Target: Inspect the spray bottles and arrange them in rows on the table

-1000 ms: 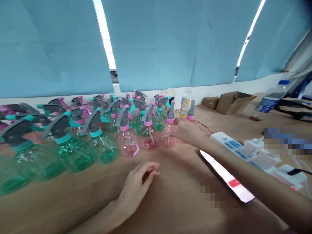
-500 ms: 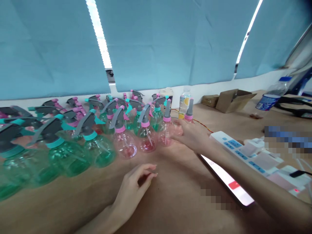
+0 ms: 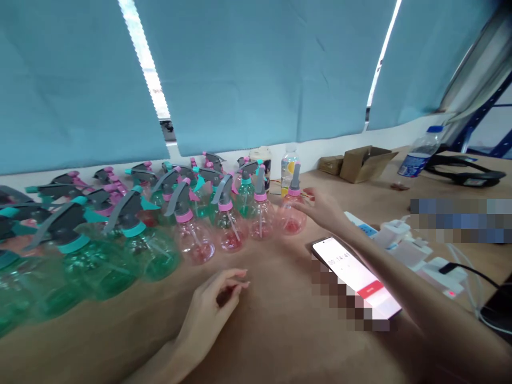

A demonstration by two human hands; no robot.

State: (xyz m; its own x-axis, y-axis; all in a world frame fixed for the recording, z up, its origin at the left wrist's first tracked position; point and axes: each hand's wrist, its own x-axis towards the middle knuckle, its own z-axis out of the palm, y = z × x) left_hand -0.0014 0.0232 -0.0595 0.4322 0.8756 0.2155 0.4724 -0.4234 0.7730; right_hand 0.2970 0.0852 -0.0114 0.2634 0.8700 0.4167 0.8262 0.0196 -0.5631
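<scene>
My right hand (image 3: pixel 322 207) is at the right side of a pink spray bottle (image 3: pixel 294 220), the last in the front row. Its fingers are spread apart, and the thumb reaches across the front of the bottle near its neck. My left hand (image 3: pixel 212 306) lies on the table, loosely curled and holding nothing, with a small gap between thumb and fingertips. Two more pink spray bottles, a pink one (image 3: pixel 262 220) and another (image 3: pixel 230 229), stand to the left. Several green spray bottles (image 3: pixel 154 250) fill the left side, with grey triggers and teal collars.
Near my right forearm lie a phone (image 3: pixel 348 269) with a timer on its screen and a white power strip (image 3: pixel 362 226) with chargers. Farther back are a drink bottle (image 3: pixel 288 170), an open cardboard box (image 3: pixel 358 165), a blue-capped bottle (image 3: pixel 418 154) and a black strap-like object (image 3: pixel 468 173).
My right hand has drawn back to the right, and its fingers have opened from the pink spray bottle. The view has turned slightly right. My left hand stays resting.
</scene>
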